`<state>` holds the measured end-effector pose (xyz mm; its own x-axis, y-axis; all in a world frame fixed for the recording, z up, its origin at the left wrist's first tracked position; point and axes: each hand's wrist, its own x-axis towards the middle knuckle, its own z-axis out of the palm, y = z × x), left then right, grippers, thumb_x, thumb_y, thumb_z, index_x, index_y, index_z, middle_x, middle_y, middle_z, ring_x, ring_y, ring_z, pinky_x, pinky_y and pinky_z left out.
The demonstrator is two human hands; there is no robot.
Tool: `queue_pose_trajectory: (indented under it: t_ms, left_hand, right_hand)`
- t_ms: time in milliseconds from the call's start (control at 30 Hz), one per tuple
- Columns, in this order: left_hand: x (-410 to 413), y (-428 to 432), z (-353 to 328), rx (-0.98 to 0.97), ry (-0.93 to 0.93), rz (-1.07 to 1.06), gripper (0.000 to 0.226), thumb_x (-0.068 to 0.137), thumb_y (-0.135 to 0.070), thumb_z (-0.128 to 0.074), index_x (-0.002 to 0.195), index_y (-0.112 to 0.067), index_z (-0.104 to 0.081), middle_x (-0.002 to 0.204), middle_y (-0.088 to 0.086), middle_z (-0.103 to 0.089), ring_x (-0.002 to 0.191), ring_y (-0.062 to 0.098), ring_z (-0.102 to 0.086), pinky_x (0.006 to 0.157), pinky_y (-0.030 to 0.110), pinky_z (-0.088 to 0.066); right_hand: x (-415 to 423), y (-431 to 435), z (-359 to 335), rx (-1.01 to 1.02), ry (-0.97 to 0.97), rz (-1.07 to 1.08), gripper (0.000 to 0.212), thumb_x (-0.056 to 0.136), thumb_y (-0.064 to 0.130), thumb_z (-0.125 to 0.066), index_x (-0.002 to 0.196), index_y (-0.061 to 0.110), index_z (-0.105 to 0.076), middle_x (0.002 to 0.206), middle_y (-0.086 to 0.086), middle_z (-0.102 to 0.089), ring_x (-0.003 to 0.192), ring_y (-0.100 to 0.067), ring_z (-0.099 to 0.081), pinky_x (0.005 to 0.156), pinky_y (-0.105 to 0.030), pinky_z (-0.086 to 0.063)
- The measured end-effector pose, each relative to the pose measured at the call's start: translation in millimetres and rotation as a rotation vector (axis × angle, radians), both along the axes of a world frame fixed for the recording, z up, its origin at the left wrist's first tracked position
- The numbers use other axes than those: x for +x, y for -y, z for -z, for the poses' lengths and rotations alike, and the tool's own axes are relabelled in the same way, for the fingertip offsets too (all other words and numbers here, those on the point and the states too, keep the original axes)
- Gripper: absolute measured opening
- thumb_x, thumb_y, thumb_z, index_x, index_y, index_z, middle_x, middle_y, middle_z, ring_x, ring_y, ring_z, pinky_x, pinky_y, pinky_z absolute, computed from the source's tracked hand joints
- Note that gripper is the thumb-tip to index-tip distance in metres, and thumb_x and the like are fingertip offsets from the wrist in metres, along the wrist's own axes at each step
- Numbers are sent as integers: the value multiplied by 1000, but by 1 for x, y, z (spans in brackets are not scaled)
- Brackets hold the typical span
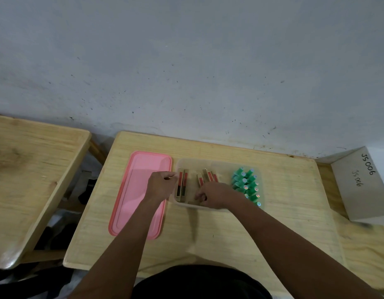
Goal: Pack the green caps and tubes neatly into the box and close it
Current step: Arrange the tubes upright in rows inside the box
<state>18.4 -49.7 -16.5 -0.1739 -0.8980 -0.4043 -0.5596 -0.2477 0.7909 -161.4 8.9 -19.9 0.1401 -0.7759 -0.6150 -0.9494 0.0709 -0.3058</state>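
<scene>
From the head camera, 1 light wooden table stands against a grey wall. On it sits 1 translucent box, open on top. Just left of the box lies 1 pink lid, flat on the table and almost touching the box's left wall.

Inside the box, at its right end, the green caps are packed in 2 rows side by side; about 12 can be made out, though blur makes the count uncertain. In the left and middle parts lie the tubes, gold and red: 2 lie together along the left wall, and about 4 more are grouped in the middle, partly hidden by a hand, so that count is not sure.

The left hand rests over the right edge of the lid at the box's left wall, its fingers curled into a loose fist; I cannot tell whether they pinch anything. The right hand is inside the box near its front wall, fingers bent downward and closed; what they hold, if anything, is hidden.

1 second wooden table stands to the left, apart from the first. To the right, 1 grey carton bears "JS006" handwritten 2 times.
</scene>
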Motion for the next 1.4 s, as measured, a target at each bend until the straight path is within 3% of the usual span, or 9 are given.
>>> queue_pose_trajectory:
  t_ms: [167,433,533,667,767,900,1067,1233,1400]
  left_hand:
    - [-1,-2,3,-5,-11,-19,32,91,-19,-60,121,-6,-63,118,11,-67,62,-2,-50,43,1,-37]
    - [-2,-3,-1,1,33,-23,33,91,-21,-61,120,-6,-64,123,10,-65,106,19,-61,85,19,-41]
    - [-2,-2,1,15,27,-39,33,90,-22,-62,119,-6,-64,124,10,-65,112,22,-61,92,24,-44]
    - [-2,-2,2,29,27,-48,33,90,-22,-62,119,-5,-64,125,11,-64,115,25,-59,94,27,-45]
    - [-3,-2,3,28,27,-47,34,90,-22,-62,119,-5,-64,124,11,-64,115,25,-60,96,26,-43]
    - [-4,-4,2,5,31,-43,33,91,-22,-61,120,-5,-64,124,10,-64,116,23,-59,93,22,-40]
    - [-3,-4,2,6,33,-33,34,91,-22,-61,120,-6,-64,124,8,-65,115,22,-60,95,24,-42]
    - [-2,-4,3,16,23,-36,33,91,-22,-61,120,-6,-64,125,8,-64,117,21,-58,89,20,-40]
    - [-3,-4,2,16,30,-36,33,91,-23,-60,121,-8,-63,125,7,-64,114,21,-60,89,21,-42]
  right_hand:
    - [1,6,-3,-21,-56,-104,35,94,23,-53,126,32,-63,131,5,-61,120,-18,-56,95,-38,-47]
    - [8,15,-8,130,-54,-146,37,96,21,-50,132,20,-59,135,-1,-59,121,-21,-54,98,-37,-43]
    - [2,17,-17,107,123,17,38,99,25,-47,134,13,-56,135,-7,-58,119,-23,-54,97,-32,-40]
    - [-9,10,-27,130,538,515,35,101,25,-47,132,13,-57,113,-9,-63,86,-17,-61,67,-19,-49]
    - [-15,2,-20,224,853,849,35,102,25,-45,132,14,-57,109,-11,-67,88,-19,-61,71,-27,-50]
    - [-16,-2,-10,288,1109,1025,33,101,24,-43,122,8,-62,100,-7,-69,79,-13,-58,69,-26,-46]
    - [-10,-2,-10,229,1039,957,35,101,30,-47,108,3,-67,86,-4,-60,74,-13,-54,63,-24,-46]
    - [3,6,-1,99,857,935,31,99,24,-52,100,-3,-67,79,-12,-62,71,-25,-55,66,-38,-42]
    - [13,14,7,5,694,931,21,97,25,-56,91,11,-72,71,-3,-65,56,-11,-57,56,-26,-47]
